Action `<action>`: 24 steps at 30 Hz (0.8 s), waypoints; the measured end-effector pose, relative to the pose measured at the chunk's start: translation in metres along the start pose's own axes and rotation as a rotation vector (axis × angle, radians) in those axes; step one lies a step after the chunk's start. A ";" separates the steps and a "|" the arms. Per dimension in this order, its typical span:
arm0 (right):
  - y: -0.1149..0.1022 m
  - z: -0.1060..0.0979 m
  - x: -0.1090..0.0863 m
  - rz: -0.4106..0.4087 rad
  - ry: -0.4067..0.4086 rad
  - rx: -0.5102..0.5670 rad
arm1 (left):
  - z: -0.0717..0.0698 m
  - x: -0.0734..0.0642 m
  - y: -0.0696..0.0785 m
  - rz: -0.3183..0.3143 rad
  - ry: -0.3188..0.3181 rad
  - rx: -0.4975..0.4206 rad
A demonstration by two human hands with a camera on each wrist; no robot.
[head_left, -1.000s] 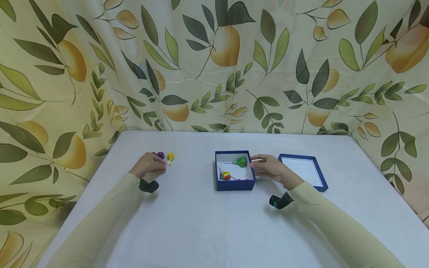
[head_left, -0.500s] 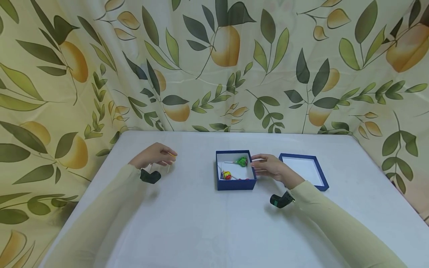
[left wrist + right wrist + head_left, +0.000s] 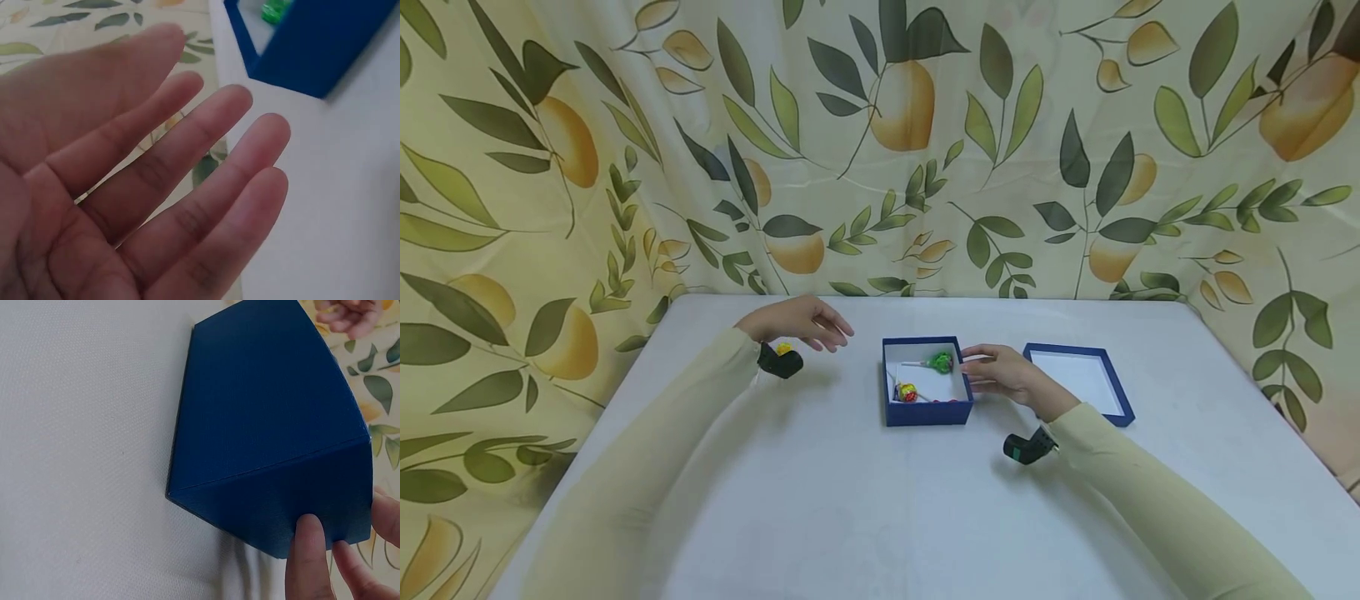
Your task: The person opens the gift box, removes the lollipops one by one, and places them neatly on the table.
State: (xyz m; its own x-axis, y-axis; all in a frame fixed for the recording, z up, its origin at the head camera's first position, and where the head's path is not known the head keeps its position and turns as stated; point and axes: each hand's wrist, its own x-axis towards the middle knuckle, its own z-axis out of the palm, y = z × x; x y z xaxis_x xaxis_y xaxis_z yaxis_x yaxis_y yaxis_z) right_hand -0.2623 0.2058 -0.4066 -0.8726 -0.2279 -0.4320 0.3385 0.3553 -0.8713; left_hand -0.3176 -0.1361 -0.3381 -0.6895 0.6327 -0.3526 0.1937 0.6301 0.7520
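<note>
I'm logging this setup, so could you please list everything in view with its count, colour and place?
Curtain: one, cream with leaf-and-fruit print, behind the table
Table: one, white, beneath the items
Box: one, blue, white inside, mid-table
Lid: one, blue rim, white inside, right of the box
Green lollipop: one, green, inside the box, far right
Yellow-and-red lollipop: one, inside the box, near left
Red bits: count unclear, red, inside the box's near wall
Yellow sweet: one, yellow, table's left, partly hidden
Wrist cameras: two, black, one per wrist
Sleeves: two, pale yellow-green
Left hand: one, empty, left of the box
Right hand: one, touching the box's right side
</note>
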 end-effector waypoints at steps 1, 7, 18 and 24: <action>0.000 0.000 0.000 -0.001 0.000 0.000 | -0.001 0.004 0.004 0.005 -0.017 0.003; 0.001 0.000 0.001 -0.001 0.005 0.006 | -0.001 0.027 0.028 0.045 -0.138 0.042; 0.002 0.000 0.001 -0.002 0.002 0.011 | 0.012 0.073 0.059 -0.011 -0.307 0.137; 0.002 0.000 0.001 0.008 0.010 0.014 | 0.022 0.092 0.070 -0.067 -0.397 0.161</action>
State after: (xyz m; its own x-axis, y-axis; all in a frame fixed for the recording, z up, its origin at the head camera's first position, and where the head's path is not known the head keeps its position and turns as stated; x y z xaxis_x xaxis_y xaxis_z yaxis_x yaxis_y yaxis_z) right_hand -0.2628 0.2061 -0.4091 -0.8733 -0.2161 -0.4366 0.3502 0.3444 -0.8711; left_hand -0.3523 -0.0238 -0.3303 -0.3879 0.6923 -0.6085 0.2853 0.7180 0.6349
